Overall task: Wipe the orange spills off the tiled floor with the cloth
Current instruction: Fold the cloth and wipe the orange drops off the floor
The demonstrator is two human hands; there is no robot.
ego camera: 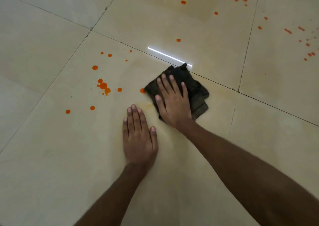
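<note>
The floor (51, 165) was laid with large, glossy cream tiles (198, 29), separated by thin dark grout lines (120, 42) that ran at a slant. A long bright strip of reflected light (170, 56) lay along one joint.

Cloth (196, 91) — dark, crumpled, lying flat on tiled floor (51, 156), far corner over grout line. Orange spills (103, 86) — round drops scattered left of cloth, one touching its left edge; denser clusters toward floor's far edge and right.
</note>
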